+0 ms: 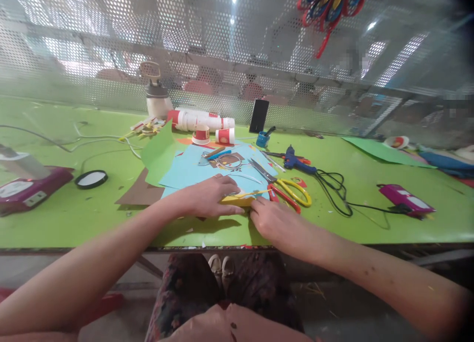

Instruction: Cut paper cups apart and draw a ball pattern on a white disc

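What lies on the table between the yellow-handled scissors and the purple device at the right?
In the head view, a black cord loops on the green table between the yellow-handled scissors and the purple device, running from the blue glue gun.

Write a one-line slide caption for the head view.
Left hand and right hand press a yellow paper piece on the green table, beside yellow-handled scissors.

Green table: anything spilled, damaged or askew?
Nothing spilled or broken. A stack of paper cups lies on its side near the mesh wall, and paper scraps dot the green table. Both hands press a yellow paper piece.
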`<state>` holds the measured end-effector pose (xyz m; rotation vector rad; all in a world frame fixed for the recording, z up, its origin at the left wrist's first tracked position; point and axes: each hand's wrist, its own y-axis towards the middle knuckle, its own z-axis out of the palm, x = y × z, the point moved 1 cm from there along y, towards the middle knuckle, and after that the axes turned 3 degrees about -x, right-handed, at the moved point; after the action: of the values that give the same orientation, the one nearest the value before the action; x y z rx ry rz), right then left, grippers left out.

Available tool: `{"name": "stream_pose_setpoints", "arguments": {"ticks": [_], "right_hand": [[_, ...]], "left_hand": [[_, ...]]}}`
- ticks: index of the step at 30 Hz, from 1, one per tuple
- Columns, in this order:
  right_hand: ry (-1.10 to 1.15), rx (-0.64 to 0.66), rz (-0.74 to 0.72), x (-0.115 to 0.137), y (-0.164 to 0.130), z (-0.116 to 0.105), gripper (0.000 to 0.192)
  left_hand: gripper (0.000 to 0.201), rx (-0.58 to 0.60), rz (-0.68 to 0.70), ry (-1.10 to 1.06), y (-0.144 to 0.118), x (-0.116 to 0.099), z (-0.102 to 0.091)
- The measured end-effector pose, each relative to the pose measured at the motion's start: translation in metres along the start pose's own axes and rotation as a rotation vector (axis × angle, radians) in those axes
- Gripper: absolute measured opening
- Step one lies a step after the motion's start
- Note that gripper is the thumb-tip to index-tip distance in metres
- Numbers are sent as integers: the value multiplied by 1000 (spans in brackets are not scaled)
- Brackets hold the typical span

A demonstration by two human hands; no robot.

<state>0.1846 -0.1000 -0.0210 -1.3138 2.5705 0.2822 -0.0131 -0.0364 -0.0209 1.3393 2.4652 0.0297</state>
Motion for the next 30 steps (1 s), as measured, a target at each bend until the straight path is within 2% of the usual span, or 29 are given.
{"name": "stream_pose_setpoints", "arguments": {"ticks": [3,5,9,12,13,17,19,23,30], "right_hand": [[7,-21,-5,4,-6,0,14],[59,-67,-15,7,-15,-9,16],[326,-327,-7,3,-30,-42,21],[293,-441,45,-14,-22,-54,20],[256,-436,42,-20,-15,-52,20],[45,-246,5,-37,17,-23,24],[19,-222,-30,-40,27,-9,22],[22,-221,-75,-41,34,8,19],[137,-257,-80,-45,38,23,18]], "left_hand": [[58,-8,-3,-2,0,-1,-1],[51,-13,17,-35,0,0,-3],[42,-34,93,-135,0,3,-2],[34,-81,26,-121,2,7,3],[34,-94,1,-113,2,8,5],[35,-146,-76,-123,2,11,14],[46,-164,-136,-153,1,13,17],[77,-162,-207,-220,2,15,22],[82,-212,-268,-315,5,13,26]]}}
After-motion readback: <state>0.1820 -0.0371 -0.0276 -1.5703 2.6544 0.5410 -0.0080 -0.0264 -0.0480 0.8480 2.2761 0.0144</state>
